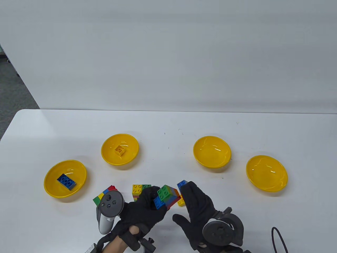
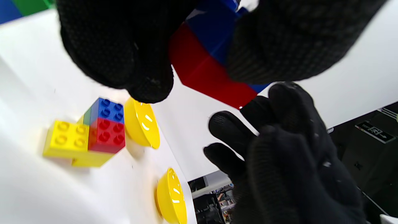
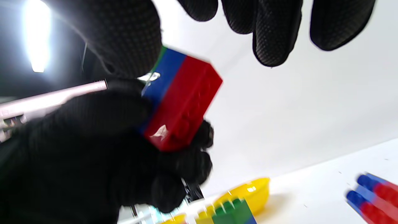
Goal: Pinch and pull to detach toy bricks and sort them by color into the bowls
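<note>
My left hand (image 1: 148,207) grips a multi-coloured brick stack (image 1: 166,197) with a green top, held above the table's front. In the left wrist view its fingers (image 2: 124,53) curl round the stack's red and blue side (image 2: 202,65). My right hand (image 1: 196,204) stands just right of the stack, fingers straight and thumb spread. In the right wrist view the right hand's fingertips (image 3: 273,34) hang apart from the stack (image 3: 182,99). A blue brick (image 1: 66,181) lies in the leftmost yellow bowl (image 1: 52,189). A yellow brick (image 1: 120,150) lies in the second bowl (image 1: 110,158).
Two more yellow bowls (image 1: 212,160) (image 1: 266,181) stand at the right with nothing in them. Loose brick clusters sit near the front: one (image 1: 105,193) behind the left tracker, a yellow-green one (image 1: 139,190), and a blue-yellow one (image 1: 181,184) by the right fingers. A black cable (image 1: 276,237) lies at the front right.
</note>
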Tool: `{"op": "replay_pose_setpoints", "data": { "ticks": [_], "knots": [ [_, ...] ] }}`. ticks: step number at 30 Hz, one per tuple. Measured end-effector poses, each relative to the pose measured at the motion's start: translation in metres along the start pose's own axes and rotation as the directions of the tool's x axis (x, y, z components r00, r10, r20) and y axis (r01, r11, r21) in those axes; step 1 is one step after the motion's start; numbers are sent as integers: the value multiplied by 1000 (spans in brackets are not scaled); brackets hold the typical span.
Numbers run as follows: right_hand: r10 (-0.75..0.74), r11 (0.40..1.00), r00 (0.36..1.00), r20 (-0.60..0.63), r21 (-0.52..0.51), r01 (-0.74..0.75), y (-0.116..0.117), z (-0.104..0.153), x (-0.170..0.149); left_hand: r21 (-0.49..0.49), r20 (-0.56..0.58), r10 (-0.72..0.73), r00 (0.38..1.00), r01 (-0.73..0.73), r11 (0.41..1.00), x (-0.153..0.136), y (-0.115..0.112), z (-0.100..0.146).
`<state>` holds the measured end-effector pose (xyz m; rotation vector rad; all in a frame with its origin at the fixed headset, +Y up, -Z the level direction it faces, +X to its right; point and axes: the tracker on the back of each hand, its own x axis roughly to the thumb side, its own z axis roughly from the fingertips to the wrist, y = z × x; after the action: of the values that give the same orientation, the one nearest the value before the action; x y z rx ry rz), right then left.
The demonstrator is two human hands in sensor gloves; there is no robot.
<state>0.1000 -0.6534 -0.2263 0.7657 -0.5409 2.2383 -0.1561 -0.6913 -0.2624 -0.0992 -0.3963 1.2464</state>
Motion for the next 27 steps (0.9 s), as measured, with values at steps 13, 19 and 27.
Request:
{"op": "replay_pose_setpoints", "data": {
  "ticks": [13, 19, 27],
  "knots": [
    [-69, 994, 997, 32, 84, 66, 7, -5, -8, -72, 95, -223, 970, 230, 971, 7, -15, 1],
    [-204, 976, 966, -158, 39, 213, 2, -7, -18, -166, 151, -129, 980, 154, 974, 6, -13, -2],
    [-534, 846, 779, -328, -223, 485, -20, -1, -63, -132, 147, -124, 981, 144, 981, 6, -7, -1]
  ]
}}
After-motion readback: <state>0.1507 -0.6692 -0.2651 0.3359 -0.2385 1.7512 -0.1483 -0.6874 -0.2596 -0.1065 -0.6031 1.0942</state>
